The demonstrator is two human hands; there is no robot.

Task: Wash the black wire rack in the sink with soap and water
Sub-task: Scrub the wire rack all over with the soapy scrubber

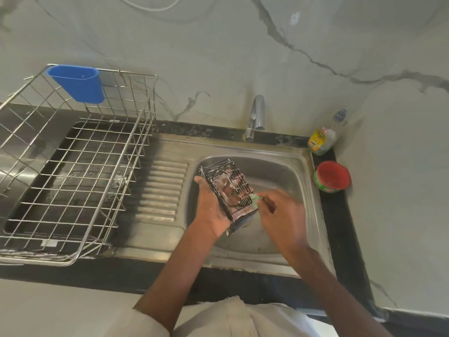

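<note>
Gripping black wire rack (227,194), left hand (211,210).

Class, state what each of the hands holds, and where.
Left hand grips the black wire rack along its left side; right hand pinches a green scrubber against it.

Grey-veined marble wall (243,57); black countertop (340,215); steel dish rack (73,171) left; chrome tap (255,117).

I see a black wire rack (228,194) flecked with white suds, a small green scrubbing pad (255,198) beside it, a silvery steel sink (279,171), a blue plastic cutlery cup (77,83), a red-and-green soap tub (331,176), a yellow-labelled bottle (323,139), and a grey-veined pale marble wall (243,57).
</note>
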